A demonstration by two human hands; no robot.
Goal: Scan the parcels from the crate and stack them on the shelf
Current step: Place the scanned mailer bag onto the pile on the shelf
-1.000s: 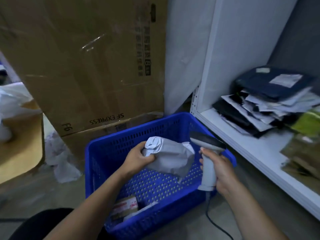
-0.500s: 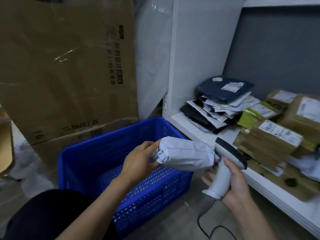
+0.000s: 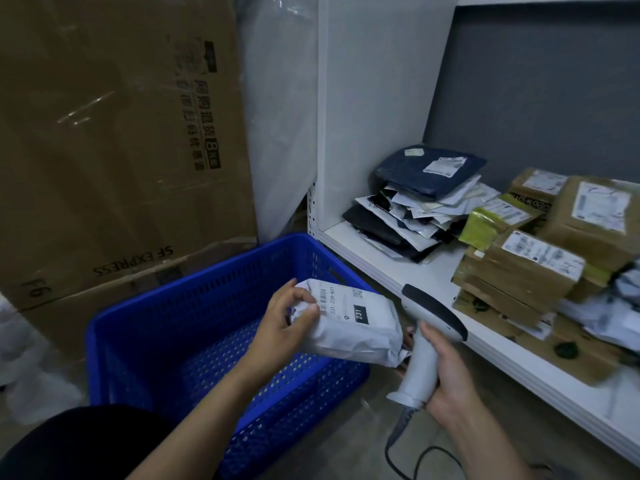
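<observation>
1. The white parcel (image 3: 349, 323) is held above the blue crate's (image 3: 145, 327) right rim, label upward, its end pinched by the left hand's (image 3: 282, 336) fingers (image 3: 304, 315).
2. Its long axis is pointed at the barcode scanner (image 3: 427, 323), gripped in the right hand (image 3: 450, 379), fingers curled, just right of the crate.
3. The barcode is judged nearer the left hand; re-aiming is probably needed.

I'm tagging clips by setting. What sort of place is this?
Probably a courier parcel depot or pick-up room: labelled parcels piled on the white shelf, a barcode scanner in the right hand beside the white parcel the left hand holds, and a big carton printed SF EXPRESS.
</observation>
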